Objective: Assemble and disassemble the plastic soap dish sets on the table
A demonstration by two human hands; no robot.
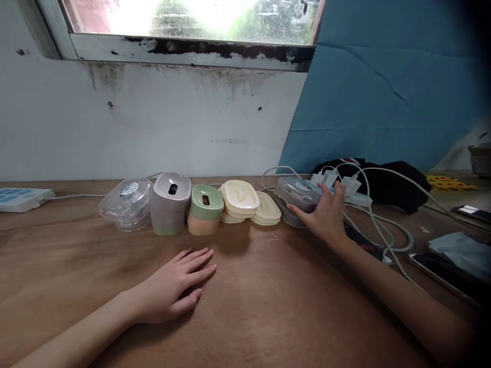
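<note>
My left hand (174,286) lies flat on the wooden table (249,306), fingers stretched out, holding nothing. My right hand (326,214) reaches forward and grips a grey lidded container (297,197) at the right end of a row. To its left in the row lie cream lids (245,202) in a stack. Further left come a green-lidded beige box (205,209), a tall grey box (171,202) and a clear lidded container (126,203). The left hand sits in front of the green-lidded box, apart from it.
White chargers and cables (368,214) tangle behind my right hand, over a black cloth (395,184). A white power strip (21,198) lies at the far left. A phone (445,271) and tissue (460,248) lie at the right. A blue sheet (383,87) leans on the wall.
</note>
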